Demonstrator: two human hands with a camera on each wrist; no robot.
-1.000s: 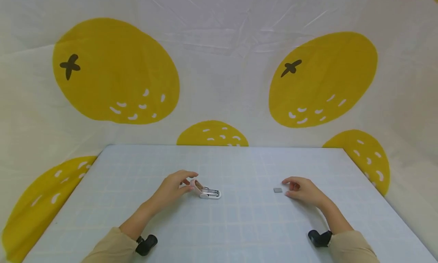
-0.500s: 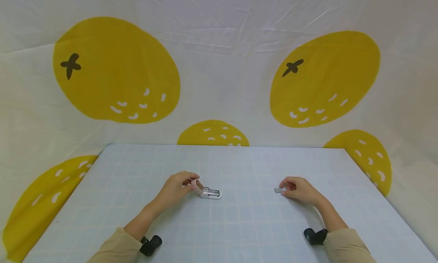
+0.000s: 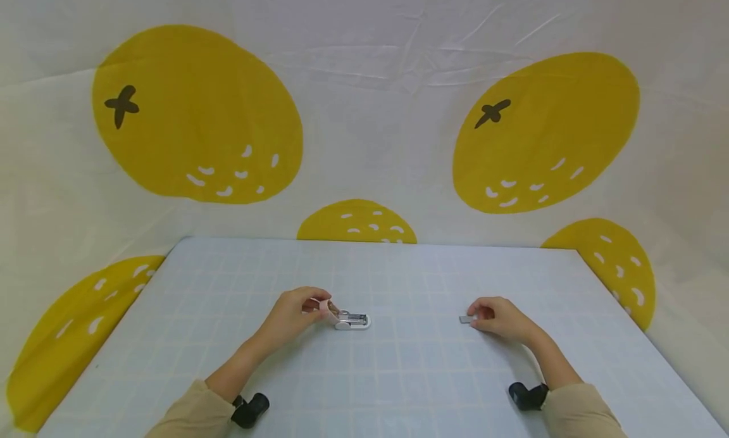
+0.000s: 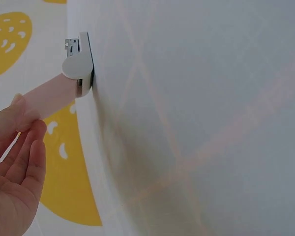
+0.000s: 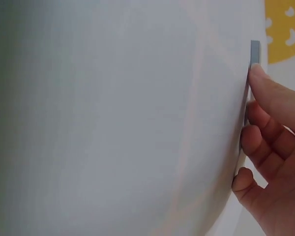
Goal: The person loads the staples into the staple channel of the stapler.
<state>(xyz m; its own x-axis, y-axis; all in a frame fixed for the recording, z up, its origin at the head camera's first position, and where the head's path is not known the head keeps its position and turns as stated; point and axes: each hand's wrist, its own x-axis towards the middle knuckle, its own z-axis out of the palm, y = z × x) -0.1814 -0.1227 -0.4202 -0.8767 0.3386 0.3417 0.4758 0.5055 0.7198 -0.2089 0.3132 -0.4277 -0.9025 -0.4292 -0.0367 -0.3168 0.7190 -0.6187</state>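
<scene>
A small stapler [image 3: 354, 322] with a white base sits on the table, its pink upper arm [image 4: 51, 94] swung up and its metal staple channel exposed. My left hand [image 3: 292, 316] pinches the end of that raised arm between thumb and fingers. Farther right, my right hand [image 3: 502, 319] pinches a small grey strip of staples [image 3: 465, 319] lying at the table surface. In the right wrist view the thumb covers part of the strip [image 5: 255, 51], and the other fingertips touch the table.
The table [image 3: 398, 375] has a pale blue checked cover. A white curtain [image 3: 376, 128] with large yellow fruit prints hangs behind it and along both sides. Each wrist wears a black camera [image 3: 250, 410].
The left fingers have closed onto the stapler's raised arm. My right hand has moved left to the staples and taken hold of them.
</scene>
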